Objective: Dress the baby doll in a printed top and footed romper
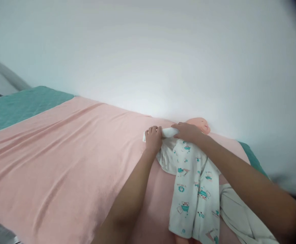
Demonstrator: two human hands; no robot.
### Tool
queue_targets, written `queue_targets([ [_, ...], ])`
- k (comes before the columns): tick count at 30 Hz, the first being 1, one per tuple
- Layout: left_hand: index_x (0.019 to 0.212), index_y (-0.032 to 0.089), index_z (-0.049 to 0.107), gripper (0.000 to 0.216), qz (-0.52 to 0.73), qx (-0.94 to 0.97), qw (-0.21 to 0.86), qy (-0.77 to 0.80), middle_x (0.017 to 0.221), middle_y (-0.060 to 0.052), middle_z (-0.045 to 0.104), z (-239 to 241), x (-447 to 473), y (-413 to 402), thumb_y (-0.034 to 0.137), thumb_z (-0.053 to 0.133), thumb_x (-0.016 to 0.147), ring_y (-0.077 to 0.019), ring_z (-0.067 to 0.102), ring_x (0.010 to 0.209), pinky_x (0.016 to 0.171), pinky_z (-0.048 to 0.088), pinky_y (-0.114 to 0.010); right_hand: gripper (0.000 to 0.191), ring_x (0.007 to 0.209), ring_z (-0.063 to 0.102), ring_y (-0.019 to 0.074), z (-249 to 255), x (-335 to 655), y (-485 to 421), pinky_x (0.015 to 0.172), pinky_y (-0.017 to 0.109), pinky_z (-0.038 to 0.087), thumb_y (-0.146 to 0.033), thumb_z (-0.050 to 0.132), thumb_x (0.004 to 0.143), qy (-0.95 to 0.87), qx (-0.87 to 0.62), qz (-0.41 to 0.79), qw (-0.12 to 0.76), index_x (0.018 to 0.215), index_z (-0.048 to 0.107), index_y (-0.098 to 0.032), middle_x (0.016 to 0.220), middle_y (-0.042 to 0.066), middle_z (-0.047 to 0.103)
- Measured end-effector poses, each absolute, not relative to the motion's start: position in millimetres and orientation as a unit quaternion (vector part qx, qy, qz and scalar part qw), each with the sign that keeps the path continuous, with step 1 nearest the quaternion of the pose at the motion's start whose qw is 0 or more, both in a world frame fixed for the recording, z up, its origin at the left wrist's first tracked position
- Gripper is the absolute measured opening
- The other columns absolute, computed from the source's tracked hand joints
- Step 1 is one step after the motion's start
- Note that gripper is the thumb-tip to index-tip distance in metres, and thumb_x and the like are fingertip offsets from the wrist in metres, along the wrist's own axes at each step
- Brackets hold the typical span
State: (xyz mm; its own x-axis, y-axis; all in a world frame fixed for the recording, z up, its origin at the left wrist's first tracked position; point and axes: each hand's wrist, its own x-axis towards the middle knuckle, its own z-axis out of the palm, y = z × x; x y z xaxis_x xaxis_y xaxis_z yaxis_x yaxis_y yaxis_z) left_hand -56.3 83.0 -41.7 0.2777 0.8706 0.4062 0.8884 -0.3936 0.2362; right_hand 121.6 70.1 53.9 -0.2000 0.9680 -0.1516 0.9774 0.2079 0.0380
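A baby doll lies on its back, its head (201,124) partly hidden behind my right hand. It is dressed in a white baby garment (185,189) with teal and brown cartoon prints. A plain white side of the garment is spread out below my left hand. My left hand (153,138) is closed around the outer end of the sleeve (169,132), with a white edge sticking out past it. Closer to the doll's shoulder, my right hand (187,131) pinches the same sleeve. Below the hem, a bit of the doll's legs (181,239) shows.
A wrinkled pink blanket (69,159) covers the bed, with a teal mattress cover (28,103) showing at the left and right ends. A folded whitish cloth (242,213) lies right of the doll, partly under my right forearm. Behind the bed rises a pale wall (137,57).
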Motion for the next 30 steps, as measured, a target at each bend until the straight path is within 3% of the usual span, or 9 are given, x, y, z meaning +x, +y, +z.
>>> queue_targets([
  [4,0.139,0.018,0.04,0.051,-0.23,-0.844,0.064,-0.481,0.135,-0.013,0.052,-42,-49,78,0.012,0.039,0.088,-0.028,0.038,0.132,0.115,0.011,-0.064,0.047,0.115,0.056,0.0285,43,125,67,0.094,0.042,0.044,-0.037,0.057,0.085,0.76,0.644,-0.089,0.01,0.13,0.054,-0.024,0.128,0.01,0.061],
  [7,0.142,0.016,0.037,0.052,-0.219,-0.865,0.053,-0.448,0.137,-0.013,0.051,-48,-45,77,0.012,0.036,0.09,-0.0251,0.04,0.132,0.117,0.016,-0.057,0.044,0.122,0.053,0.0251,38,150,41,0.107,0.04,0.037,-0.044,0.048,0.091,0.725,0.661,-0.139,-0.138,0.128,0.057,-0.023,0.132,0.007,0.06],
  [11,0.142,0.016,0.037,0.055,-0.211,-0.865,0.026,-0.454,0.137,-0.011,0.052,-53,-43,80,0.013,0.04,0.088,-0.0234,0.043,0.129,0.117,0.022,-0.05,0.045,0.124,0.053,0.0238,14,196,-9,0.106,0.04,0.038,-0.051,0.039,0.094,0.642,0.685,-0.148,-0.311,0.129,0.057,-0.029,0.134,0.003,0.059],
  [13,0.143,0.018,0.037,0.058,-0.204,-0.864,0.013,-0.461,0.139,-0.01,0.052,-53,-43,81,0.015,0.046,0.086,-0.0231,0.044,0.127,0.117,0.023,-0.048,0.049,0.123,0.053,0.0246,-7,217,-26,0.105,0.042,0.039,-0.052,0.037,0.094,0.592,0.715,-0.116,-0.352,0.131,0.055,-0.026,0.134,0.005,0.058],
  [17,0.143,0.02,0.037,0.063,-0.201,-0.862,-0.018,-0.465,0.144,-0.008,0.047,-49,-44,82,0.014,0.048,0.082,-0.0217,0.039,0.133,0.119,0.018,-0.047,0.053,0.121,0.052,0.0275,-47,247,-37,0.104,0.046,0.037,-0.045,0.039,0.093,0.598,0.738,-0.031,-0.311,0.136,0.049,-0.017,0.134,0.012,0.056],
  [23,0.14,0.022,0.041,0.065,-0.277,-0.847,-0.063,-0.449,0.148,-0.004,0.044,-14,-34,60,0.002,0.038,0.079,-0.0164,0.028,0.142,0.12,0.019,-0.044,0.056,0.13,0.041,0.0265,-71,260,-40,0.114,0.057,0.014,-0.026,0.039,0.086,0.578,0.792,0.027,-0.195,0.142,0.038,-0.019,0.138,0.011,0.051],
  [27,0.139,0.023,0.044,0.048,-0.332,-0.868,-0.097,-0.356,0.145,-0.005,0.046,22,6,27,0.015,0.034,0.093,-0.0144,0.038,0.136,0.114,0.033,-0.033,0.055,0.131,0.037,0.0281,-70,253,-40,0.111,0.063,0.008,-0.022,0.038,0.083,0.551,0.809,0.017,-0.203,0.138,0.042,-0.021,0.141,0.01,0.048],
  [30,0.126,0.023,0.056,0.037,-0.26,-0.925,-0.096,-0.261,0.131,-0.004,0.058,34,59,17,0.02,0.036,0.095,-0.0149,0.05,0.122,0.106,0.04,-0.028,0.053,0.13,0.038,0.0295,-66,251,-40,0.109,0.066,0.009,-0.021,0.037,0.081,0.504,0.825,0.006,-0.256,0.133,0.046,-0.022,0.138,0.011,0.05],
])
